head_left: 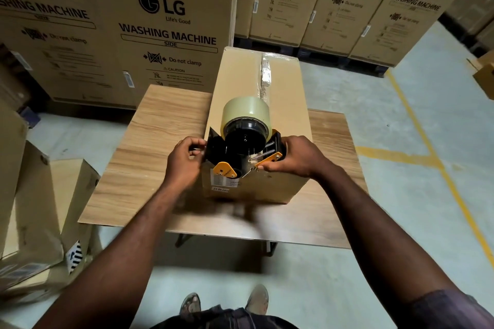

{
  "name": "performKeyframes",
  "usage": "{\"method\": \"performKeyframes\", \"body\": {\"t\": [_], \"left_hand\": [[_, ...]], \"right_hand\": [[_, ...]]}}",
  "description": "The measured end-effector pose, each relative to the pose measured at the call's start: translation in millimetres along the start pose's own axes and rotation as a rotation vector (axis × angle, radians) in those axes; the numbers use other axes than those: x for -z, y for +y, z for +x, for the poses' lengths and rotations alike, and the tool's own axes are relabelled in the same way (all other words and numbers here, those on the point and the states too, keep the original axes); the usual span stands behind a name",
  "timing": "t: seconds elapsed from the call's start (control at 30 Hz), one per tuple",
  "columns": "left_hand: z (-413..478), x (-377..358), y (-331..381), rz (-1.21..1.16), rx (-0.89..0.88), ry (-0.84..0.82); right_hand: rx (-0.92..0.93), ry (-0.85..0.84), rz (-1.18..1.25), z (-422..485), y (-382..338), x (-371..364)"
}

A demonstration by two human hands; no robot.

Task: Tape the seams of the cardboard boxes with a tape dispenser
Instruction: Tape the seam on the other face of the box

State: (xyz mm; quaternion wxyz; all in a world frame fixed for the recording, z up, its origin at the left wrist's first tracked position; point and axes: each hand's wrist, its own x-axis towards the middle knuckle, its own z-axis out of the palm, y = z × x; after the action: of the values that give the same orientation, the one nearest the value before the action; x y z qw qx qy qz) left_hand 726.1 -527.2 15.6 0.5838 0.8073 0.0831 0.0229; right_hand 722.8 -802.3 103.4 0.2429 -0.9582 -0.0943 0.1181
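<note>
A long brown cardboard box [238, 83] lies lengthwise on a wooden table [160, 136]. Clear tape runs along its top seam [266, 75] from the far end toward me. A black and orange tape dispenser [244, 152] with a pale yellow tape roll [246, 111] sits at the box's near top edge. My left hand [184, 160] grips the dispenser's left side. My right hand [296, 157] grips its right side, thumb by an orange plate. A white label [224, 181] shows on the box's near face.
Tall washing machine cartons [149, 29] stand behind the table, and more line the back wall [355, 8]. Smaller boxes [40, 203] lean on the floor at left, another box [485, 75] at far right. Yellow lines [417, 125] cross the concrete floor.
</note>
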Motion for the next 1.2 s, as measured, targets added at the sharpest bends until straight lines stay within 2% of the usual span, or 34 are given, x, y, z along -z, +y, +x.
{"method": "performKeyframes", "body": {"t": [0.17,0.37,0.47,0.53,0.63,0.7,0.9,1.2], "left_hand": [[-3,5,0,-0.035,-0.023,0.02],[-4,2,4,0.021,-0.044,0.062],[-17,-6,16,0.366,-0.263,0.135],[-32,-22,26,0.554,-0.452,0.047],[-54,-54,39,0.622,-0.517,-0.233],[-60,-64,33,0.746,-0.541,-0.311],[-49,-58,14,0.848,-0.567,-0.383],[-51,-64,12,0.829,-0.578,-0.324]], "right_hand": [[0.003,-0.013,0.005,-8,9,8],[-0.078,0.023,0.138,-43,67,32],[-0.075,0.014,0.194,-48,82,31],[-0.064,0.024,0.223,-46,86,28],[-0.052,0.023,0.236,-44,86,30],[-0.044,0.018,0.256,-45,87,29],[-0.035,0.072,0.258,-52,99,33],[-0.051,0.097,0.275,-97,169,61]]}}
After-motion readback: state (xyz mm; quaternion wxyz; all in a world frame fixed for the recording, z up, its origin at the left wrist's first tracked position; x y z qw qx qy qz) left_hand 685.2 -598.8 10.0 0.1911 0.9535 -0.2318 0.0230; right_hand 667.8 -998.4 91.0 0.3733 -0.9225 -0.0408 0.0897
